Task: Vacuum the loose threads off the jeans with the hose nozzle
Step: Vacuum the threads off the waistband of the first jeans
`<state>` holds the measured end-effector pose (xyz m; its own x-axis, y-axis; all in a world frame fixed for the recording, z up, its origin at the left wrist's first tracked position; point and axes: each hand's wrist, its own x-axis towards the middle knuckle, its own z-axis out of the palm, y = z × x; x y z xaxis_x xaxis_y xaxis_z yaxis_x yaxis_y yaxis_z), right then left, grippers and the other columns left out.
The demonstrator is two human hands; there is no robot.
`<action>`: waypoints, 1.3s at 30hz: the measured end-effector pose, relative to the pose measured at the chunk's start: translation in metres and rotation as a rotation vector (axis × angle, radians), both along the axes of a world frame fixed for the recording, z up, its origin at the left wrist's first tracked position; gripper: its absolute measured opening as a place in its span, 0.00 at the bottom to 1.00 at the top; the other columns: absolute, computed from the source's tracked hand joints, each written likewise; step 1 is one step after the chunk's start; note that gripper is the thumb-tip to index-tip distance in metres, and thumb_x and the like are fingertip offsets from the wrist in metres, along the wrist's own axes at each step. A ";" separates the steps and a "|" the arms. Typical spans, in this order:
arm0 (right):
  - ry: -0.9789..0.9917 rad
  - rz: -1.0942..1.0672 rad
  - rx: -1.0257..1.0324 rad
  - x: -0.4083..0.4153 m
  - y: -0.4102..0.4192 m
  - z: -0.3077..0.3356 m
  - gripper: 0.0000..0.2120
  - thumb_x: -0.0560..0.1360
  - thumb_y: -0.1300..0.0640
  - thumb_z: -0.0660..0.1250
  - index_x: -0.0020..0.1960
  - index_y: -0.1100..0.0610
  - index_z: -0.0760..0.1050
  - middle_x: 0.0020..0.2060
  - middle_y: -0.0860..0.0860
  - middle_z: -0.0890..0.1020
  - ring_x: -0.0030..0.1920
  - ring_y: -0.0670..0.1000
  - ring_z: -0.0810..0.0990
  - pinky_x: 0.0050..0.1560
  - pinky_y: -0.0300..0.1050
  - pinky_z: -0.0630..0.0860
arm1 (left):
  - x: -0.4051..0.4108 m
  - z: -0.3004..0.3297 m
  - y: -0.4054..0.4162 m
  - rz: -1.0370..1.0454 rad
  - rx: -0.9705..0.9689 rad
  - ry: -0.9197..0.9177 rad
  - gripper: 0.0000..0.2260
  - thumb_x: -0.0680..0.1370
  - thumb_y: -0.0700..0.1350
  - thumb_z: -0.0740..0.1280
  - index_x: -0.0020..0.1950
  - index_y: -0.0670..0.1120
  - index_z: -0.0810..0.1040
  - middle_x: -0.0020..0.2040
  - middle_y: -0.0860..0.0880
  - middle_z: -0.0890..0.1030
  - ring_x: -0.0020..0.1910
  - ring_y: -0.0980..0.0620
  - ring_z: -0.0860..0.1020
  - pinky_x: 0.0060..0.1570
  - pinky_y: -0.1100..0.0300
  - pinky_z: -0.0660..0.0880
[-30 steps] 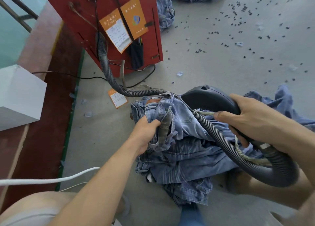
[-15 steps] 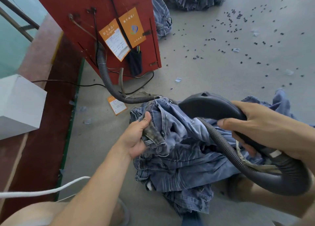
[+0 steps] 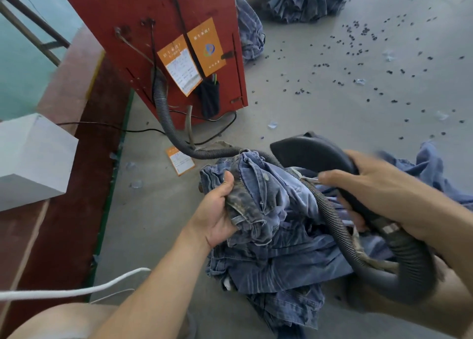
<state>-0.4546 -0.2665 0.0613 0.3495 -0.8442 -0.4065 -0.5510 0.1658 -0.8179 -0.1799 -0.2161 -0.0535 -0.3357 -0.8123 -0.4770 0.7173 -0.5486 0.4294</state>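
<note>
Your left hand (image 3: 217, 215) bunches the crumpled blue jeans (image 3: 276, 226) at a dark, worn fold. Your right hand (image 3: 384, 192) grips the black hose nozzle (image 3: 312, 151), its mouth just beyond the denim.

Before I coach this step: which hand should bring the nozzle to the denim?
The right hand: its grip already wraps the nozzle, while the left hand bunches the jeans.

No legible text on orange cards (image 3: 194, 57)
</note>
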 end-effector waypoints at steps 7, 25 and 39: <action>0.252 0.361 -0.018 0.016 0.024 0.011 0.09 0.75 0.41 0.69 0.53 0.40 0.74 0.31 0.47 0.83 0.25 0.52 0.82 0.25 0.42 0.76 | -0.008 0.008 -0.003 -0.013 -0.009 -0.011 0.29 0.87 0.58 0.51 0.65 0.39 0.83 0.70 0.35 0.78 0.67 0.39 0.79 0.68 0.43 0.75; 0.028 -0.064 -0.036 0.014 -0.026 -0.001 0.09 0.81 0.52 0.68 0.49 0.57 0.73 0.27 0.58 0.77 0.22 0.57 0.74 0.23 0.48 0.74 | -0.011 0.007 0.010 -0.122 0.034 -0.145 0.27 0.84 0.59 0.59 0.73 0.40 0.77 0.72 0.36 0.76 0.71 0.37 0.76 0.70 0.40 0.73; 0.303 0.311 -0.156 -0.011 0.012 0.008 0.09 0.74 0.39 0.68 0.50 0.40 0.73 0.30 0.49 0.83 0.24 0.46 0.79 0.30 0.46 0.74 | 0.020 0.012 -0.010 -0.031 0.143 -0.629 0.12 0.88 0.49 0.57 0.70 0.48 0.72 0.58 0.41 0.86 0.54 0.41 0.86 0.44 0.46 0.84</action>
